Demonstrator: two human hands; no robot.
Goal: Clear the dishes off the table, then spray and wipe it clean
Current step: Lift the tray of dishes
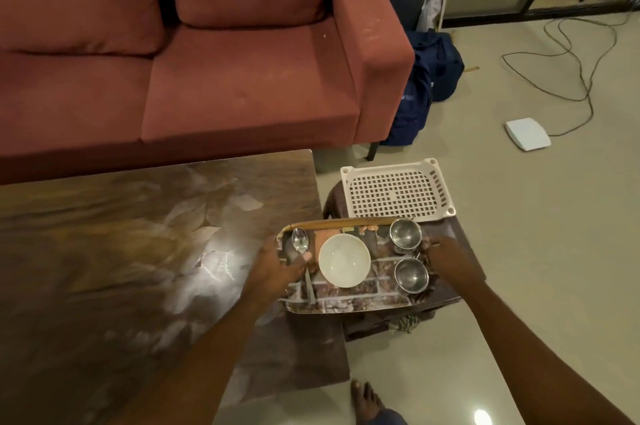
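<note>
Evidently the clearing step is in hand. Past the glossy tabletop [121, 251], the left hand [277, 265] grips the left rim of the tray [346, 308], thumb across the spoon [300, 240]. The tray also carries a white bowl [344, 260] and two steel cups [405, 233], and it straddles the tabletop's right edge and a cloth-draped stand [374, 324]. The right hand [446, 258] grips the right rim. Next, I judge, the tray must stay level while being carried off; spraying and wiping follow.
</note>
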